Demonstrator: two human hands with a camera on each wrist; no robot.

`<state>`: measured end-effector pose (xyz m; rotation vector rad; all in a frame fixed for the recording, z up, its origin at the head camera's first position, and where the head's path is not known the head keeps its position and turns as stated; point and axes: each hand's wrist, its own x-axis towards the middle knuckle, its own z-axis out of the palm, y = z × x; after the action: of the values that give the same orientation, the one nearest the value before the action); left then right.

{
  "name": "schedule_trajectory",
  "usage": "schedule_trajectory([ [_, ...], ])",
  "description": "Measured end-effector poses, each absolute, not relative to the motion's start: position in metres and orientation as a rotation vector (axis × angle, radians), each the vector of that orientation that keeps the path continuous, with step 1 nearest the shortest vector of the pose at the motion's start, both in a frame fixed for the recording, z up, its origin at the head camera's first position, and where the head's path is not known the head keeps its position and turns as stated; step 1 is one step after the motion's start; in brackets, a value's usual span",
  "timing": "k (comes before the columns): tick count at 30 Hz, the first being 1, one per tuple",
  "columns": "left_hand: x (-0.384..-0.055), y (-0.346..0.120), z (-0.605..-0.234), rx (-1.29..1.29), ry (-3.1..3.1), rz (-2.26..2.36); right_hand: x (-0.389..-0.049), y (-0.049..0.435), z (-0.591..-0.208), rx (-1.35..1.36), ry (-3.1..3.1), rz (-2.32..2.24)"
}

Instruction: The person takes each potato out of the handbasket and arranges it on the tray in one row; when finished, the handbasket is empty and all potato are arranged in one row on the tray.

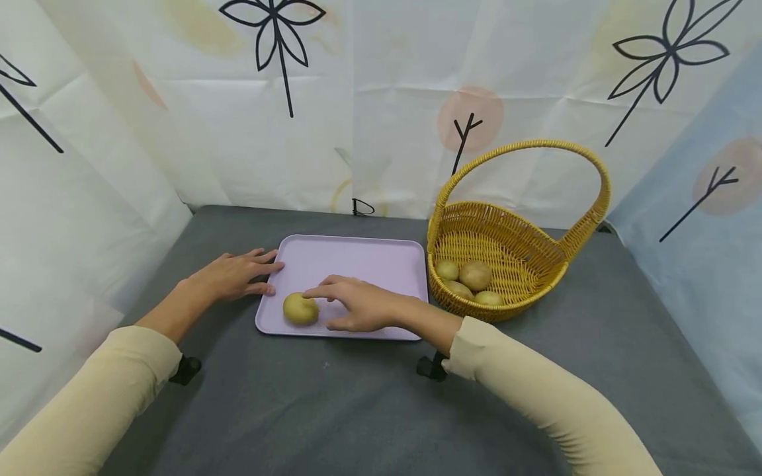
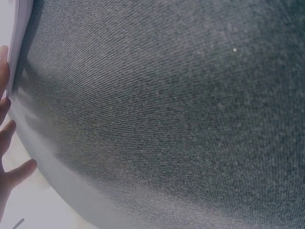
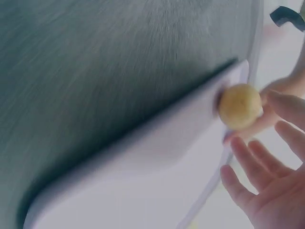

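Note:
A yellowish potato (image 1: pixel 300 309) lies at the near left corner of a pale purple tray (image 1: pixel 369 258). Just right of it, my right hand (image 1: pixel 362 305) hovers over the tray with fingers spread, the index fingertip at the potato's upper edge; whether they touch is unclear. In the right wrist view, the potato (image 3: pixel 239 106) is by the fingertips, and no finger is wrapped around it. My left hand (image 1: pixel 241 274) is extended at the tray's left edge, its fingertips on or beside the rim. Only some of its fingers (image 2: pixel 19 174) show in the left wrist view.
A yellow wicker basket (image 1: pixel 506 215) with a tall handle stands right of the tray, close to its edge, with several potatoes (image 1: pixel 475 275) inside. A dark grey cloth (image 1: pixel 333 410) covers the table. Patterned white curtains (image 1: pixel 387 132) hang behind and at the sides.

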<state>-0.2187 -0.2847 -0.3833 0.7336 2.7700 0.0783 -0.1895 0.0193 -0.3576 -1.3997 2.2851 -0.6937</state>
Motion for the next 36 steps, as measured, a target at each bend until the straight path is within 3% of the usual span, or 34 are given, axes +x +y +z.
schedule_trajectory([
  [10,-0.217,-0.286,-0.382,0.721,2.762,0.080,-0.204,0.110,-0.321,-1.331,2.303,-0.660],
  [22,-0.216,-0.288,-0.384,0.735,2.767,0.092,-0.222,0.211,-0.294,-0.907,2.177,-0.908],
  [36,-0.220,-0.284,-0.382,0.750,2.762,0.081,-0.243,0.262,-0.294,-0.661,2.007,-0.605],
])
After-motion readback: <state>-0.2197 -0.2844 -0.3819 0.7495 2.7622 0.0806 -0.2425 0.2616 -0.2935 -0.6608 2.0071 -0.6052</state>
